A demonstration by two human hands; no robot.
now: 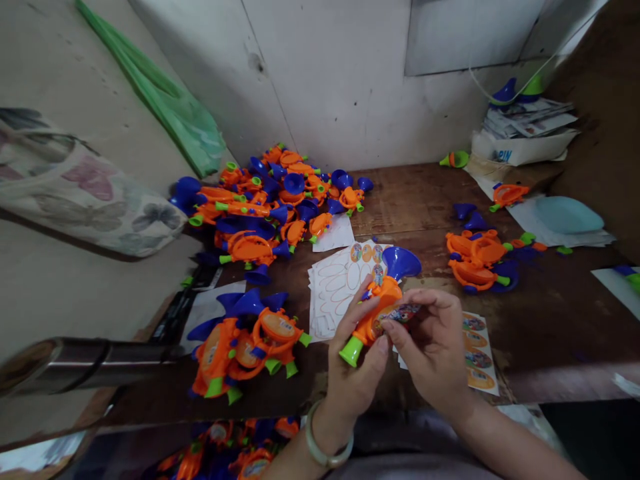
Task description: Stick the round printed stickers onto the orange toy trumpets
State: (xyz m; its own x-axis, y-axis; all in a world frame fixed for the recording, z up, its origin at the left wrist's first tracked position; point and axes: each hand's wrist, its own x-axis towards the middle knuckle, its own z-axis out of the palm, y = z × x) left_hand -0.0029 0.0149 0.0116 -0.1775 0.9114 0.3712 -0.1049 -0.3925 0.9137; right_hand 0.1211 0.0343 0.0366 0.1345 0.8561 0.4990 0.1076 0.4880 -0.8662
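left hand (pixel 356 357) gripping an orange plastic toy horn (pixel 385 290), right hand (pixel 433 347) pinching a printed sticker (pixel 397 315) against its body, sticker sheet (pixel 479 353) just beside them on the bench (pixel 425 200)!

The camera rides on the person's head, above the bench and tipped forward and down, so it looks over their own forearms. The left hand (pixel 355 360) and right hand (pixel 435 350) come in from the bottom edge, closest to the lens and large in the lower middle of the frame. Past them, the wooden workbench (pixel 415 200) runs away to a white panel wall (pixel 340 80) across the top of the frame, not far off. The heaps of orange-and-blue plastic toy horns (pixel 260 207) sit at middle distance, left of centre. The view is wide enough to take in the wall along the left side.
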